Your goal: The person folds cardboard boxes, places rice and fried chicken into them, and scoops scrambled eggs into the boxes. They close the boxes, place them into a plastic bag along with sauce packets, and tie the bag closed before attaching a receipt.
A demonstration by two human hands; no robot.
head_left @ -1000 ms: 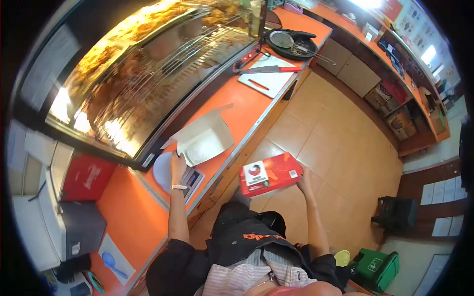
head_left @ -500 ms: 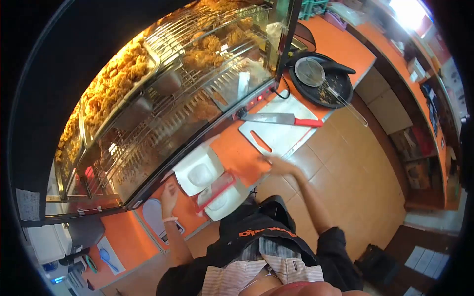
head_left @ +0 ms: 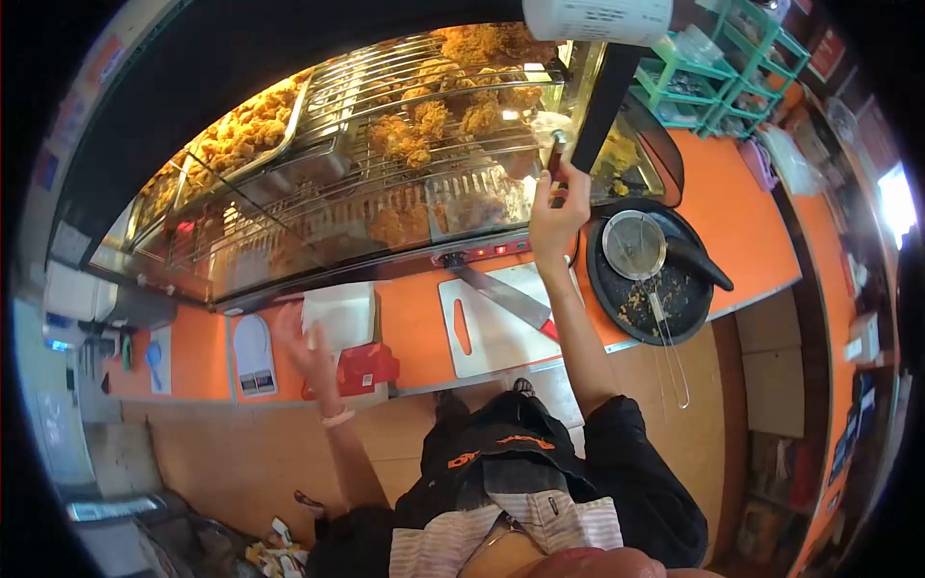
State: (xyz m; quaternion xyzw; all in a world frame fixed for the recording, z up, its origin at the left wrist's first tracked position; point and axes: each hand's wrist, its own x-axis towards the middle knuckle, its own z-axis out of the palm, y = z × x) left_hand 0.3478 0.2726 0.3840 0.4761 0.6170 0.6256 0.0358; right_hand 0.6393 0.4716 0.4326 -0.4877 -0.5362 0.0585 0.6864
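My right hand (head_left: pixel 562 210) is raised at the right end of the glass food cabinet (head_left: pixel 414 246). Its fingers are closed round a slim brown handle with a silver end (head_left: pixel 557 154); what the handle belongs to is unclear. Low over the orange counter (head_left: pixel 409 332), my left hand (head_left: pixel 308 352) is blurred, its fingers apart and apparently holding nothing. Beside it lies a paper takeaway box (head_left: pixel 339 313), white inside, with a red printed part (head_left: pixel 369 374) at the counter's front. Fried chicken pieces (head_left: pixel 400 140) rest on wire racks inside the cabinet.
A knife (head_left: pixel 506 299) lies across a white cutting board (head_left: pixel 482 337). To its right, a strainer (head_left: pixel 634 246) sits on a black pan (head_left: pixel 626 313), its handle jutting past the counter edge. Green racks (head_left: pixel 684 82) stand at the back right.
My right hand has risen from the counter's front edge to the cabinet's right end and taken hold of the handle. My left hand has lifted beside the box. The view has turned right.
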